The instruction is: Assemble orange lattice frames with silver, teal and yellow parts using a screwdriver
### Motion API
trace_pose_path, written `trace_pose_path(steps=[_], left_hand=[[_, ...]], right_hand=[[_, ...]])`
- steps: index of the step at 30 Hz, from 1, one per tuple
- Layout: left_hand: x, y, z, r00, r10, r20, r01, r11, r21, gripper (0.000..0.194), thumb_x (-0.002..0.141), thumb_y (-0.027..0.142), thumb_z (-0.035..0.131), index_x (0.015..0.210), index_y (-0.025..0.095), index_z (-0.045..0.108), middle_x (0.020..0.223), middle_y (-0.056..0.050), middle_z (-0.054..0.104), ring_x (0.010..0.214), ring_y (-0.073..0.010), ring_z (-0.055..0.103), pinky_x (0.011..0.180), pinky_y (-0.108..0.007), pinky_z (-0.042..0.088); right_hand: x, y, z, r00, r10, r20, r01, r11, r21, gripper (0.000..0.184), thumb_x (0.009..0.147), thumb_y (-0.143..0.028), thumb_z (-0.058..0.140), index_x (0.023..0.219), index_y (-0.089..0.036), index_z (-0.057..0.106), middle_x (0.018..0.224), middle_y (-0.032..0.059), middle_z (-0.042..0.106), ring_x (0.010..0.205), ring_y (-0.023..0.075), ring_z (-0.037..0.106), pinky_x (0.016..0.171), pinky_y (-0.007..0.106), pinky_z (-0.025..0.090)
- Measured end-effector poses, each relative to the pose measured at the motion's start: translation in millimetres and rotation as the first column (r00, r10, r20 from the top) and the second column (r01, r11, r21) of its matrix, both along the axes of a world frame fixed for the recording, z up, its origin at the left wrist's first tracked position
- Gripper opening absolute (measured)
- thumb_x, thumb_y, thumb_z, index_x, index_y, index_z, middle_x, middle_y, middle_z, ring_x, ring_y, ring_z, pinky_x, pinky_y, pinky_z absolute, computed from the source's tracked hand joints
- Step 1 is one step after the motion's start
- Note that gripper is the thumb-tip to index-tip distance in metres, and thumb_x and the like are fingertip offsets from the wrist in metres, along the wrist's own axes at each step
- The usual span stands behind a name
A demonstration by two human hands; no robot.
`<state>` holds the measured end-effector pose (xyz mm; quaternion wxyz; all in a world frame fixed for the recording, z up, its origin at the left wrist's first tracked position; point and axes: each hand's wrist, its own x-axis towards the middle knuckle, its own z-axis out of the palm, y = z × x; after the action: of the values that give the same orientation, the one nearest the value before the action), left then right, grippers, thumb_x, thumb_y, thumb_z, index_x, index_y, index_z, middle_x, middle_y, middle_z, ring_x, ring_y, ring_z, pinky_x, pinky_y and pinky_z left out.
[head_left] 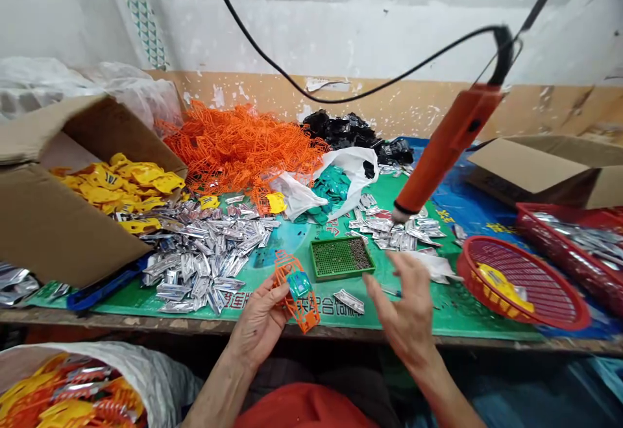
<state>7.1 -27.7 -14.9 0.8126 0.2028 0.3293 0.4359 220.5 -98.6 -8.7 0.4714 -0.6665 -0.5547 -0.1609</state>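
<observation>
My left hand (257,321) is closed on an orange plastic frame (294,292) with a teal piece set in it, held just above the table's front edge. My right hand (406,308) hovers to its right with the fingers spread and nothing in them. Beyond both hands lies a small green tray (335,258) with dark screws at its right end. A single silver packet (349,301) lies between my hands. An orange electric screwdriver (445,146) hangs on a cable above the table, right of the tray.
A heap of orange frames (238,146), silver packets (209,253), teal pieces (333,185) and black parts (350,131) cover the green mat. A cardboard box of yellow parts (117,185) stands left. Red baskets (523,282) sit right; a bag of finished pieces (73,395) is lower left.
</observation>
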Motion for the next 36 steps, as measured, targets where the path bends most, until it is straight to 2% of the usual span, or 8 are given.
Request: trace_pose_path(steps=[4,7,9,18,23,28,31,36], left_hand=[[0.9,-3.2,3.5,0.999,-0.033,-0.029,0.033,0.999,-0.015,0.043,0.066,0.014,0.080,0.107,0.012,0.068,0.092,-0.006,0.075,0.074,-0.0163,0.070,0.071,-0.027,0.057],[3.5,-7.9,6.0,0.997,-0.040,-0.072,0.039,0.999,-0.013,0.049,0.064,0.014,0.081,0.109,0.014,0.064,0.091,-0.006,0.075,0.069,-0.0160,0.069,0.067,-0.028,0.058],[5.2,-11.1,6.7,0.994,-0.031,-0.101,0.032,0.999,0.003,0.051,0.062,0.013,0.081,0.110,0.015,0.062,0.090,-0.005,0.075,0.066,-0.0155,0.069,0.064,-0.027,0.057],[13.2,-16.2,5.2,0.995,-0.047,-0.085,0.050,0.998,0.032,0.049,0.067,0.013,0.079,0.111,0.014,0.060,0.098,-0.007,0.073,0.075,-0.0152,0.069,0.072,-0.026,0.056],[20.6,-13.1,8.3,0.995,0.010,-0.102,-0.002,0.997,0.075,0.047,0.068,0.014,0.079,0.110,0.016,0.060,0.106,-0.007,0.072,0.081,-0.0159,0.069,0.075,-0.027,0.056],[26.5,-13.1,7.5,1.000,0.019,0.002,-0.019,0.999,0.038,0.044,0.067,0.008,0.077,0.108,0.017,0.063,0.106,-0.006,0.072,0.087,-0.0172,0.068,0.082,-0.031,0.055],[28.8,-15.4,5.2,0.998,-0.016,0.058,0.016,1.000,0.013,0.041,0.063,0.003,0.074,0.100,0.017,0.065,0.095,-0.005,0.073,0.082,-0.0170,0.067,0.080,-0.033,0.055],[30.9,-17.7,4.2,0.999,-0.004,0.046,0.003,1.000,0.011,0.035,0.057,-0.003,0.066,0.087,0.016,0.067,0.083,-0.001,0.072,0.073,-0.0144,0.064,0.073,-0.030,0.054]], right_hand=[[-9.3,-22.6,-37.1,0.992,0.109,0.057,-0.077,0.914,-0.398,0.021,0.084,-0.028,0.063,0.101,-0.017,0.063,0.097,0.0116,0.059,0.091,0.0273,0.052,0.078,0.043,0.047],[-9.7,-21.5,-43.5,0.998,0.055,-0.029,-0.062,0.810,-0.584,0.010,0.080,-0.024,0.065,0.087,-0.017,0.066,0.093,0.0124,0.060,0.088,0.0299,0.051,0.077,0.044,0.044],[-8.4,-17.5,-41.5,0.995,0.048,-0.088,-0.092,0.782,-0.616,0.005,0.079,-0.021,0.064,0.082,-0.018,0.066,0.090,0.0114,0.060,0.088,0.0300,0.051,0.077,0.043,0.042],[-5.3,-9.7,-35.5,0.913,0.092,-0.397,-0.314,0.779,-0.542,0.009,0.078,-0.021,0.057,0.084,-0.018,0.063,0.080,0.0065,0.065,0.074,0.0219,0.057,0.069,0.033,0.041],[-6.5,-8.9,-27.4,0.761,0.161,-0.629,-0.513,0.743,-0.430,0.020,0.081,-0.035,0.055,0.083,-0.018,0.065,0.070,0.0013,0.062,0.062,0.0149,0.054,0.057,0.025,0.041],[-11.8,-3.4,-11.2,0.573,0.190,-0.797,-0.627,0.729,-0.276,0.029,0.077,-0.042,0.059,0.084,-0.016,0.070,0.070,0.0019,0.064,0.062,0.0138,0.053,0.056,0.024,0.042],[-16.5,1.3,0.0,0.417,0.180,-0.891,-0.639,0.755,-0.146,0.031,0.071,-0.039,0.066,0.092,-0.017,0.072,0.080,0.0038,0.069,0.069,0.0161,0.057,0.060,0.026,0.045],[-20.6,7.8,9.8,0.334,0.131,-0.933,-0.600,0.793,-0.104,0.032,0.067,-0.030,0.067,0.097,-0.018,0.072,0.079,0.0022,0.070,0.069,0.0158,0.057,0.062,0.027,0.045]])
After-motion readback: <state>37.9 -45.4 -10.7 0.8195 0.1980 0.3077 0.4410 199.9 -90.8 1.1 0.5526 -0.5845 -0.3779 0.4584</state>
